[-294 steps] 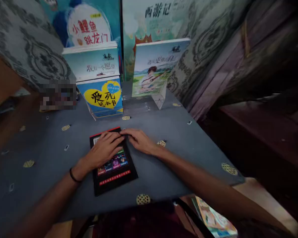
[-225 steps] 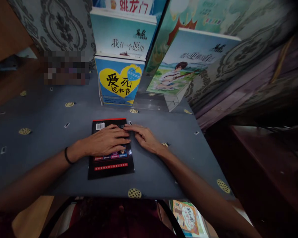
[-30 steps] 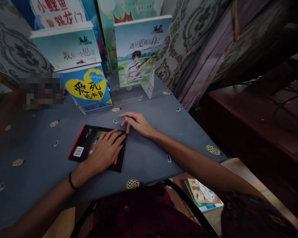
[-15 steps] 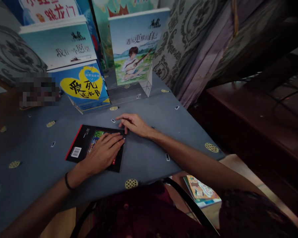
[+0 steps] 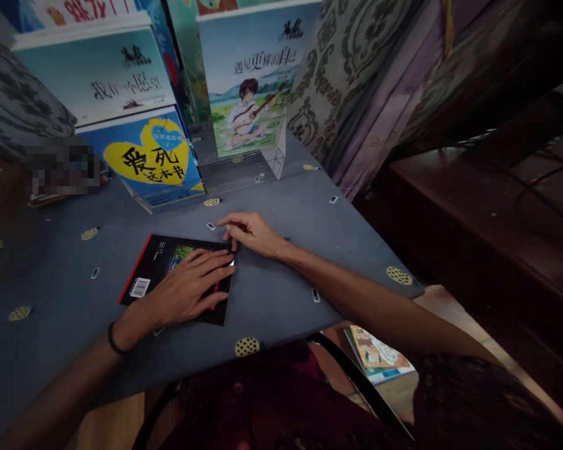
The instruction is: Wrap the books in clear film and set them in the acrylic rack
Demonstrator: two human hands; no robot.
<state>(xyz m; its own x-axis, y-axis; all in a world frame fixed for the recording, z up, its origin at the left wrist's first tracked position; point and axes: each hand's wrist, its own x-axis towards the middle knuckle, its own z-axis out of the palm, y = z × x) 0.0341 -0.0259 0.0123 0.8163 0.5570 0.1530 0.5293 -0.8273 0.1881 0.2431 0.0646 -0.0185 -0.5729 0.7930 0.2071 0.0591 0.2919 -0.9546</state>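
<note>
Left hand (image 5: 190,286) flat on the black paperback (image 5: 157,264), fingers apart; right hand (image 5: 251,234) half-curled at its far right corner, grip undetermined. It lies near on the table (image 5: 281,300); presumably light, bendable, slick; best held by the red left edge (image 5: 135,269).

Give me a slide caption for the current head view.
Left hand spread on a black book, right hand by its corner, displayed books behind.

In front of me, the surface (image 5: 304,215) is blue-grey, printed with yellow pineapples (image 5: 246,347). Behind it rises a grey scroll-patterned backdrop (image 5: 351,69), with a mauve curtain (image 5: 394,122) hanging to its right. Further right, cables (image 5: 535,181) cross dark reddish-brown furniture (image 5: 455,194). Pale floor (image 5: 453,312) shows below; my light is dim.
</note>
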